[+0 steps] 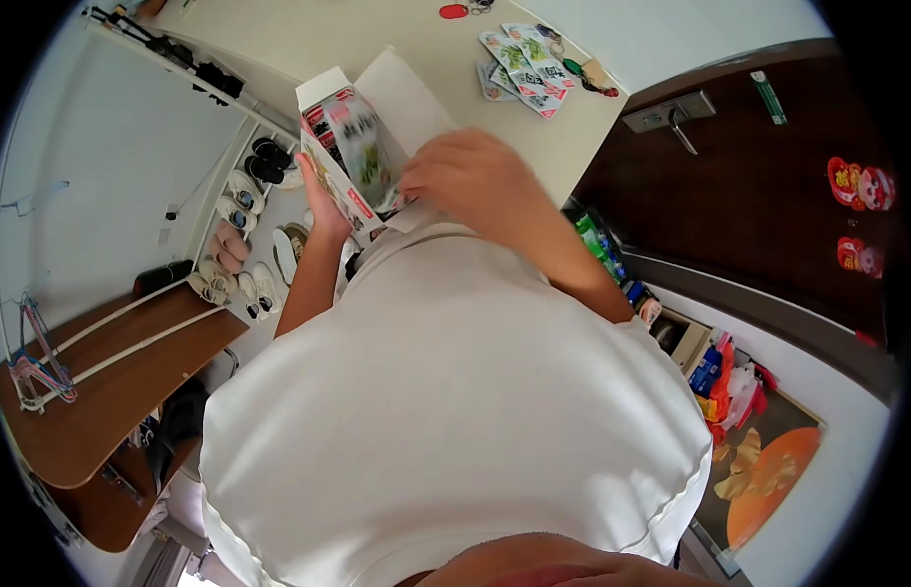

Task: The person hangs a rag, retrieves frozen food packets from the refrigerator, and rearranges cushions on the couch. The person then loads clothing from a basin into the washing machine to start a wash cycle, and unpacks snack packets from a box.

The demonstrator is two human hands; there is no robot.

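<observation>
My left hand (323, 205) is wrapped round the left side of an open white cardboard box (340, 186), holding it tilted in front of my chest. Inside the box are several printed sachets; the uppermost sachet (365, 147) is silvery white with green leaves on it. A white lid flap (402, 93) stands up on the far right side. My right hand (470, 181) is at the box's right edge, fingers bent towards the lower end of the sachets. Motion blurs it, and whether it grips anything is unclear. Beyond, a loose pile of similar sachets (524, 68) lies on the cream tabletop (426, 44).
Keys (480, 6) with a red tag (454, 12) lie at the table's far edge. Small trinkets (588, 76) sit beside the pile. On the left are rows of shoes (245, 191) and a brown board (113, 372). A dark door (749, 166) stands on the right.
</observation>
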